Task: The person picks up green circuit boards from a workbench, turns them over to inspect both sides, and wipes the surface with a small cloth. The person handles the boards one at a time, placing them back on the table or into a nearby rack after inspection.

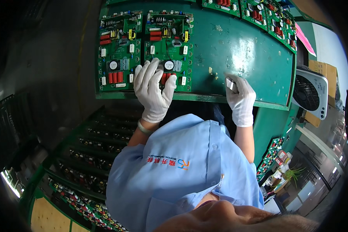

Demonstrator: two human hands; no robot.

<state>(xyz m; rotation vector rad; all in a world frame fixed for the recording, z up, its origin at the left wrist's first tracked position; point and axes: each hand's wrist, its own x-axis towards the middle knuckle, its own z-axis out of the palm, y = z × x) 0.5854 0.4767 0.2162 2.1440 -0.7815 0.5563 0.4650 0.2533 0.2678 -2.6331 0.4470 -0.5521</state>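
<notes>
My left hand [154, 87], in a white glove, lies with fingers spread over the lower left edge of a green circuit board [177, 52]. The board carries a black-and-white round part, red capacitors and a yellow-wrapped transformer; my thumb covers some of the red capacitors. A matching circuit board [118, 50] lies flat just to the left. At the table's near edge my right hand [241, 94], also gloved, is closed around a small silvery metal piece [230, 84]. Fingers hide most of that piece, so its kind cannot be made out.
The green tabletop [236, 42] has scuffs and small yellowish bits [210, 70]. More boards [255, 15] line its far right edge. A box-shaped fan [311, 92] stands to the right beside a cardboard box [323, 69]. Racks of boards [87, 150] stand at lower left.
</notes>
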